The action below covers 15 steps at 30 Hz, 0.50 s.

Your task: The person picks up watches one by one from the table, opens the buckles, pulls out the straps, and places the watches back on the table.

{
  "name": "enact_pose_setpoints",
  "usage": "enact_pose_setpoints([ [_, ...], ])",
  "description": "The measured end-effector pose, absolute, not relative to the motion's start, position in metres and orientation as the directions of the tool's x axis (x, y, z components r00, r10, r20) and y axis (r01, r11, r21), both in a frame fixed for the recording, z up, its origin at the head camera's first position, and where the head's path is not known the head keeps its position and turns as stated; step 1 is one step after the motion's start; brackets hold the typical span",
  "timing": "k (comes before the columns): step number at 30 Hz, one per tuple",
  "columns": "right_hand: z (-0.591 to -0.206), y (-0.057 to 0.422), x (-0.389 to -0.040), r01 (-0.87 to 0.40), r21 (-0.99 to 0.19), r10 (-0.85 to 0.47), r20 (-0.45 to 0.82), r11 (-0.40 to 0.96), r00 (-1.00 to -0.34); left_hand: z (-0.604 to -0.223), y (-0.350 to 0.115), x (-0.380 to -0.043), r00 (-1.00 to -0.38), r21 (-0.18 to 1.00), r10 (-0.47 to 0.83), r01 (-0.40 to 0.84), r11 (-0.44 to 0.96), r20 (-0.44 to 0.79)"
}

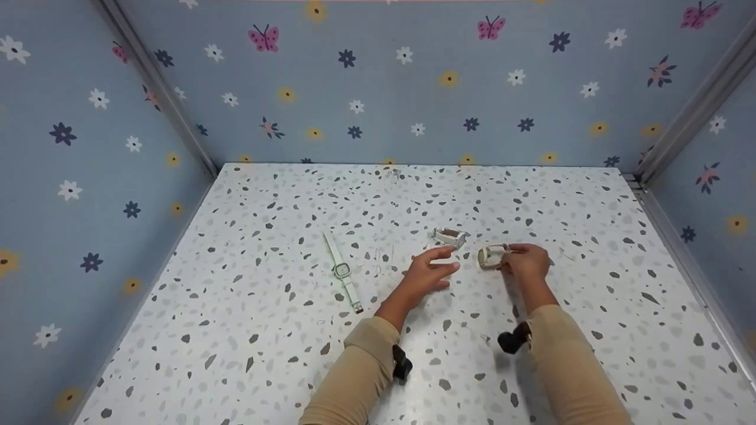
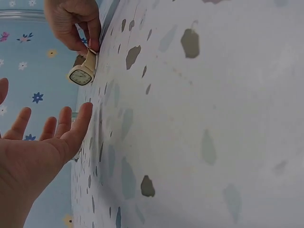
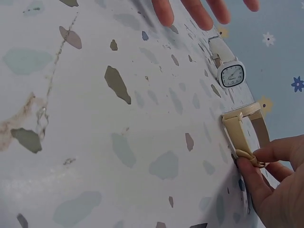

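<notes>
A cream wristwatch [image 1: 484, 257] with its strap closed into a loop is held at the strap by the thumb and fingers of my right hand [image 1: 530, 264]. In the right wrist view the pinch is at the buckle end of the cream strap [image 3: 236, 133]; its dial [image 2: 80, 77] shows in the left wrist view. My left hand [image 1: 425, 276] hovers with spread fingers and nothing in them. Just beyond its fingertips a white wristwatch [image 1: 453, 238], also looped, stands on the table; its square dial [image 3: 232, 75] shows in the right wrist view.
To the left, a pale green-white wristwatch [image 1: 342, 270] lies stretched out flat. The speckled white table [image 1: 266, 330] is bordered by blue flowered panels [image 1: 390, 82] at the back and both sides.
</notes>
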State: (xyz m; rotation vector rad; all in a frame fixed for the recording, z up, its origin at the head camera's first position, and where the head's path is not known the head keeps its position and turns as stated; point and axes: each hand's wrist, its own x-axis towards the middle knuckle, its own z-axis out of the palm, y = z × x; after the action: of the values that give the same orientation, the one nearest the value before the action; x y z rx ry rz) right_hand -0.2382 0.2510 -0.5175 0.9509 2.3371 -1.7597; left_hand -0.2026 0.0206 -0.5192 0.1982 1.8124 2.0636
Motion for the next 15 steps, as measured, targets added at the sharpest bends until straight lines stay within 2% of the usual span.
enact_pose_setpoints([
  [12,-0.519,0.249,-0.226,0.452,-0.87,0.398,-0.349,0.2,-0.848,-0.526,0.027,-0.205,-0.908,0.897,0.349,-0.338,-0.286,-0.231],
  [15,-0.518,0.246,-0.222,0.415,-0.896,0.365,-0.338,0.157,-0.868,-0.526,0.028,-0.205,-0.905,0.872,0.344,-0.364,-0.326,-0.249],
])
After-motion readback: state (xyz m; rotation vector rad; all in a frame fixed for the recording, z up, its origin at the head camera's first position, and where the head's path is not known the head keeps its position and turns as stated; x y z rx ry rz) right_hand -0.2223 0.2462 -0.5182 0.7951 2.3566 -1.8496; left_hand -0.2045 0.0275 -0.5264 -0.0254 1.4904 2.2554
